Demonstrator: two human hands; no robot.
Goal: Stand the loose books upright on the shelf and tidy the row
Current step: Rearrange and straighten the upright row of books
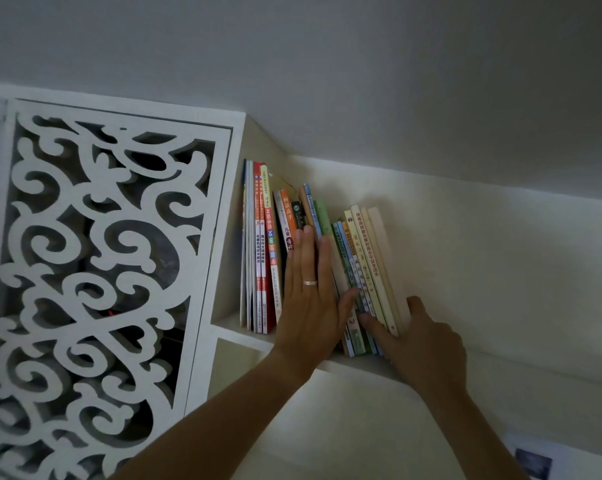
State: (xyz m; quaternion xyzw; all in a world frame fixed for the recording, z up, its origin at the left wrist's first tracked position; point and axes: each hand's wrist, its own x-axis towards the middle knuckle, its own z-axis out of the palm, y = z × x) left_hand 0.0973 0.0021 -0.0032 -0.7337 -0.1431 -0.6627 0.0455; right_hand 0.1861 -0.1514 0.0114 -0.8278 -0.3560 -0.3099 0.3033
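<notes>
**Two hands at a row of books on a white shelf**

The row of books [313,258] stands on a white shelf [244,336], with the spines facing the camera. At the left end, thin books with red and grey spines [258,251] stand upright against the side wall of the compartment. The books in the middle, among them one with an orange spine [288,216] and one with a green spine [323,218], lean a little. At the right end, a group of cream and pale green books [368,258] is tilted with the tops to the left.

The left hand [310,299] lies flat on the spines in the middle of the row. Its fingers are straight and close together, pointing up, and the thumb is spread to the right, touching the lower spines of the right group. A ring [310,282] is on one finger. This hand presses and grasps nothing.

The right hand [420,337] is at the lower right end of the row. Its thumb lies behind the last cream book [384,251] and a finger lies across the front of the spines, so it pinches the right group near the bottom.

To the left of the books there is a white carved panel [95,258] with a scroll pattern. Above the shelf is a plain grey wall [327,64].
</notes>
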